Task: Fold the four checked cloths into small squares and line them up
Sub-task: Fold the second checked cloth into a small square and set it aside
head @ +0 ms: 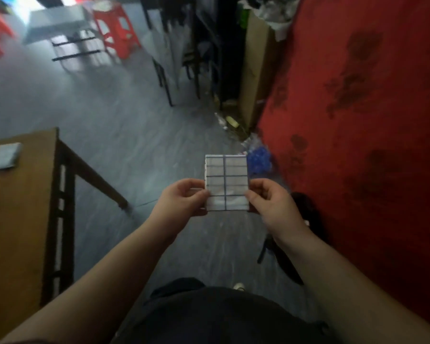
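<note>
Both hands' fingers (201, 194) pinch the folded checked cloth (226, 182) between them.

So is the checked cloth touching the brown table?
Apart. The head view shows the checked cloth held up by both hands over the floor, well right of the brown table.

Cluttered storeroom-like room: red plastic stool (114, 28), cardboard box (255, 65), wooden table (20, 207), grey floor (124, 135).
</note>
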A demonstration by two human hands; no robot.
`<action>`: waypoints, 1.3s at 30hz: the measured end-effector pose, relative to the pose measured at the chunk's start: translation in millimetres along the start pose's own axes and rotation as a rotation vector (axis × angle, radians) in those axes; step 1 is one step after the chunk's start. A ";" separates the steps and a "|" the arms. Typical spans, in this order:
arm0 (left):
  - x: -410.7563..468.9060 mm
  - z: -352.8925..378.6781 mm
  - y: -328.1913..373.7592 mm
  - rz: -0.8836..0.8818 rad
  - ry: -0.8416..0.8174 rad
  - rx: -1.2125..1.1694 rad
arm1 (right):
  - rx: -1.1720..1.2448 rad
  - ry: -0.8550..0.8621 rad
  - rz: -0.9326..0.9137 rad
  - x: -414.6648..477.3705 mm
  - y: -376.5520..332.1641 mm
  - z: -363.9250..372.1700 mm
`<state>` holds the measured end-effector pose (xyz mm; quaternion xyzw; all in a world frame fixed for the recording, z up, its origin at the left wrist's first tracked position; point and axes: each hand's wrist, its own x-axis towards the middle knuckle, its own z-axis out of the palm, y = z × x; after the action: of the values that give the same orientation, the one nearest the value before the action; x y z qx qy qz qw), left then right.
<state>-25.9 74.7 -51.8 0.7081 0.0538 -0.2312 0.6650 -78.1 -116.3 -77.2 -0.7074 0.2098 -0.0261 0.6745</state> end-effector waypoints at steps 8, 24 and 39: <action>89.0 -87.4 36.8 0.006 0.232 -0.133 | -0.036 -0.283 -0.012 123.9 -51.1 105.2; 308.2 -356.1 132.2 0.081 0.431 -0.022 | -0.163 -0.513 -0.057 364.6 -152.8 404.1; 615.9 -496.4 226.3 0.050 0.632 -0.132 | -0.272 -0.691 -0.075 698.4 -223.1 584.1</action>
<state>734.5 387.2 -85.8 0.7013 0.2553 0.0205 0.6653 803.1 203.4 -85.6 -0.7647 -0.0547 0.2178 0.6040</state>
